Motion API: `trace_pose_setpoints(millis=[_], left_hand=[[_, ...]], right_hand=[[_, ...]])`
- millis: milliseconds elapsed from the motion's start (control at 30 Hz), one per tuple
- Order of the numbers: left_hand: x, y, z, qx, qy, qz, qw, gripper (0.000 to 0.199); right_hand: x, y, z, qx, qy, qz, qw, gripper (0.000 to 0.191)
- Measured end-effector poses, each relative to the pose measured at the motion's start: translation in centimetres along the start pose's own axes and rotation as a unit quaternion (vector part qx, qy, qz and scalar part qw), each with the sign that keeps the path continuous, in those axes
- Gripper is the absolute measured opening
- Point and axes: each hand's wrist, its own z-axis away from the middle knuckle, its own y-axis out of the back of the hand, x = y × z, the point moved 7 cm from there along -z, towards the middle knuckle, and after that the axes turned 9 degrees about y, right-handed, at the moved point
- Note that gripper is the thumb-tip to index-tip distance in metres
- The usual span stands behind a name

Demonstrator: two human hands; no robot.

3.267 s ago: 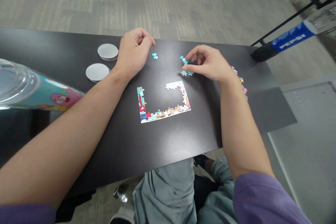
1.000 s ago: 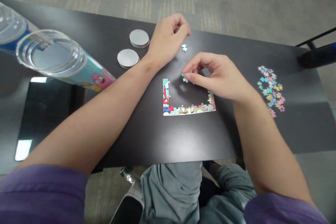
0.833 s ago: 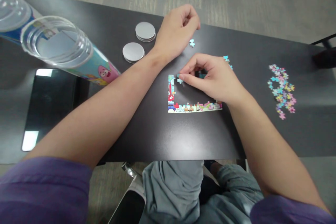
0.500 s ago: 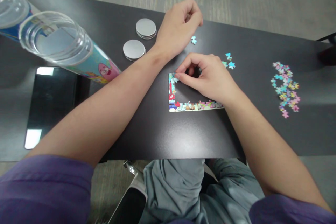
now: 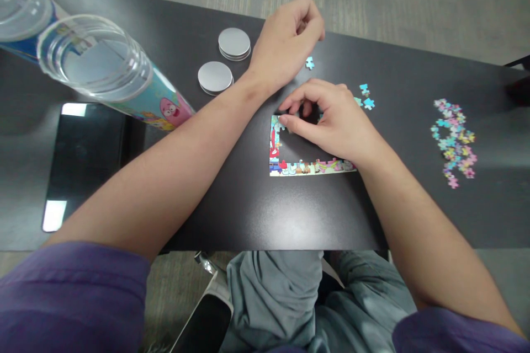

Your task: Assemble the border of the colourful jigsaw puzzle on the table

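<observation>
A partly joined puzzle border lies on the dark table, its left side and bottom edge showing. Over its top left corner is my right hand, thumb and index fingertips slightly apart with nothing seen between them. The hand hides much of the border's upper and right parts. My left hand rests farther back with its fingers curled closed; whether they hold anything is hidden. One loose blue piece lies just right of the left hand, and a few more loose pieces are right of the right hand.
A pile of puzzle pieces is on the table's right side. Two stacks of silver discs lie left of the left wrist. Clear plastic jars and a dark tablet occupy the left side.
My right thumb and index finger have parted at the border's top left corner, where they were pinched together. My left hand keeps its curled pose. The whole view has shifted slightly.
</observation>
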Motion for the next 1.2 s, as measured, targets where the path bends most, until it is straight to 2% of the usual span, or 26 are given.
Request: trace_pose_setpoints(millis=[167,433,633,767,1200], left_hand=[[-0.1,0.0,0.0,-0.001,-0.003,-0.003,1.0,0.02],[-0.2,0.4,0.1,-0.011,-0.023,-0.002,1.0,0.024],[-1.3,0.1,-0.6,-0.003,-0.036,-0.001,0.999,0.021],[-1.7,0.0,-0.9,-0.007,-0.043,-0.002,0.999,0.021],[-1.3,-0.1,-0.3,0.012,-0.067,0.002,0.998,0.023]], right_hand=[[0.0,0.2,0.4,-0.026,0.024,0.055,0.998,0.027],[-0.1,0.4,0.6,-0.031,0.024,0.058,0.998,0.024],[-1.0,0.7,0.5,-0.029,0.015,0.1,0.994,0.017],[-1.3,1.0,0.5,-0.026,0.017,0.092,0.995,0.011],[-1.2,0.7,0.6,-0.031,0.033,0.096,0.994,0.013]])
